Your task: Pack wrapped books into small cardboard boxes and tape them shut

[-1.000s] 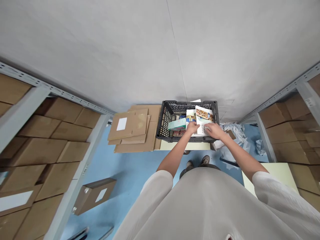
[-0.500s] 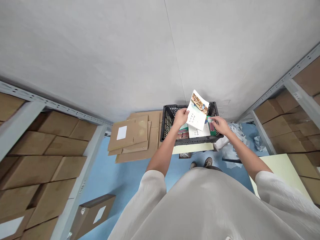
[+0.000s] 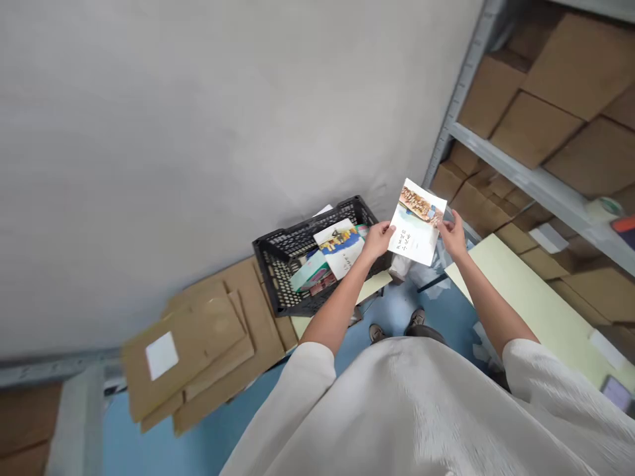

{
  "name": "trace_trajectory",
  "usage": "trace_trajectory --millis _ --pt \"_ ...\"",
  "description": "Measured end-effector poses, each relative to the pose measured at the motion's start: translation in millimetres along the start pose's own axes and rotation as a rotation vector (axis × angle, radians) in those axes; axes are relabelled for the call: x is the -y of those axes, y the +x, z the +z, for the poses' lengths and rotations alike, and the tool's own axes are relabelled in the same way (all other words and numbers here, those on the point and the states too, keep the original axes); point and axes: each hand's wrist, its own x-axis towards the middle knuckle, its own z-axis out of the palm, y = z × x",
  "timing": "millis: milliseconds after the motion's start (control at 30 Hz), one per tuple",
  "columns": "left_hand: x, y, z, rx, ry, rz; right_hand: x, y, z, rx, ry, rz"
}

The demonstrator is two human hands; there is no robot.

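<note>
A white book (image 3: 417, 228) with a brown and blue picture on its cover is held up between both hands. My left hand (image 3: 378, 240) pinches its left edge, and my right hand (image 3: 452, 235) grips its right edge. To the left of the held book stands a black plastic crate (image 3: 279, 270) with lattice walls. Inside the crate lies another white book (image 3: 342, 248) with a blue and yellow cover picture. A mint-green item (image 3: 310, 271), perhaps a book or box, leans beside it, partly covered.
Flattened cardboard boxes (image 3: 213, 324) are stacked left of the crate. Shelving (image 3: 526, 165) with cardboard boxes rises on the right. A pale tabletop (image 3: 536, 311) lies at my right, with a phone-like object (image 3: 616, 393) on it. Crumpled clear plastic (image 3: 431, 272) sits below the book.
The held book has moved right, out from above the crate. My right hand has left the crate's contents and now grips the book too. The view has turned right.
</note>
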Motion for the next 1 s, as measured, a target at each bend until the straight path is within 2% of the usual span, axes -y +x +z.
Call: trace_trajectory --millis 133,267,400,533,633,733,900,1000 --pt "11.1 6.0 80.6 0.206 0.073 -0.025 -40.0 -29.8 -86.5 -0.179 -0.033 0.182" --pt "27.0 9.6 163.9 0.386 0.221 -0.080 -77.1 -70.1 -163.0 -0.247 -0.029 0.392" --pt "45.1 12.1 249.1 0.541 0.419 -0.159 -114.6 -102.3 -226.3 -0.256 0.032 0.628" --pt "65.2 10.0 327.8 0.659 0.625 -0.230 -158.3 -122.3 -277.4 -0.266 0.062 0.829" --pt "81.2 3.3 374.9 0.699 0.697 -0.283 -192.2 -136.2 -303.4 -0.277 0.076 0.932" --pt "96.1 -3.8 410.2 0.729 0.776 -0.337 -223.0 -150.0 -317.4 -0.315 0.092 0.999" --pt "111.8 0.5 450.2 0.780 0.860 -0.357 -263.5 -165.4 -326.7 -0.317 0.100 1.052" --pt "113.9 13.0 464.7 0.757 0.888 -0.275 -278.5 -171.4 -332.7 -0.256 0.059 1.062"
